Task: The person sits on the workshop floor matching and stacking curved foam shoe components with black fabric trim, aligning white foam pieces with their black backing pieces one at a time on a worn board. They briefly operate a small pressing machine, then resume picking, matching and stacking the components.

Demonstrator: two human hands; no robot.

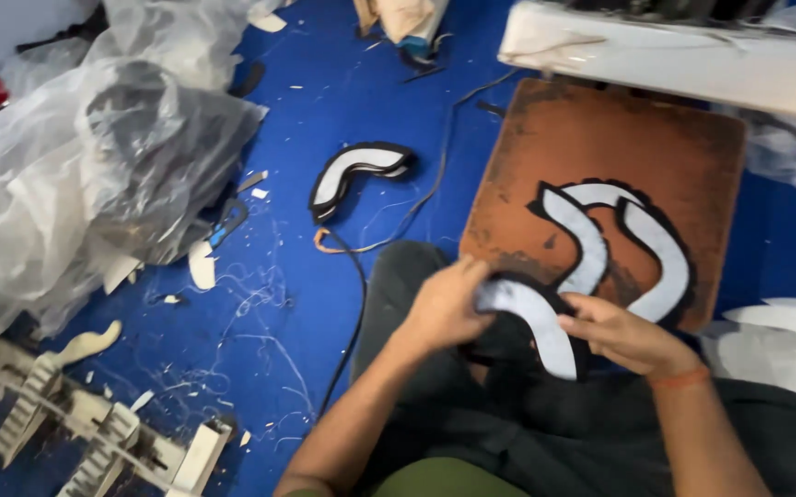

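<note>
Even, fairly bright light fills the scene with soft, faint shadows. Glare whitens the crumpled plastic bags (94, 147) at far left. The whole picture is slightly soft with motion blur, worst near the hands and right edge.

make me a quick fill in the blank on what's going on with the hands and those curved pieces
1. Both hands, left hand and right hand, hold one curved ____-faced piece with a black edge.
2. Two more curved pieces lie on the ____ board.
3. A small stack of curved pieces lies on the ____ floor.
4. The clear plastic bags are piled to the person's ____.

Missing words: white; brown; blue; left
</note>
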